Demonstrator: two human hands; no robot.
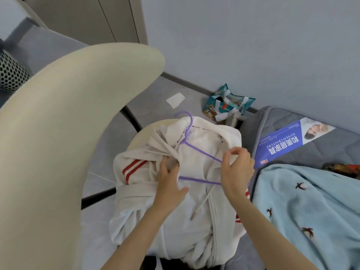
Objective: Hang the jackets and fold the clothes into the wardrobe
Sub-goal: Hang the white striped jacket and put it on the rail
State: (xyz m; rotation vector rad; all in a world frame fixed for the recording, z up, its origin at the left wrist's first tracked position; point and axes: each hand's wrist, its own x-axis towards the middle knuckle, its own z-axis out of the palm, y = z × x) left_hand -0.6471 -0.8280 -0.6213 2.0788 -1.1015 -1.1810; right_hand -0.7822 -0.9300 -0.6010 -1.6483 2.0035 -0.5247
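Curving across the left of the frame, a cream chair back [68,123] looms. At centre, a white jacket [194,221] lies on the round seat [136,141]. The left hand [169,184] grips its collar cloth, and the right hand [236,172] pinches its shoulder over a purple hanger [196,181].

Both bare forearms reach forward; the left hand [169,184] grips the jacket [187,236], the right hand [236,172] pinches its fabric
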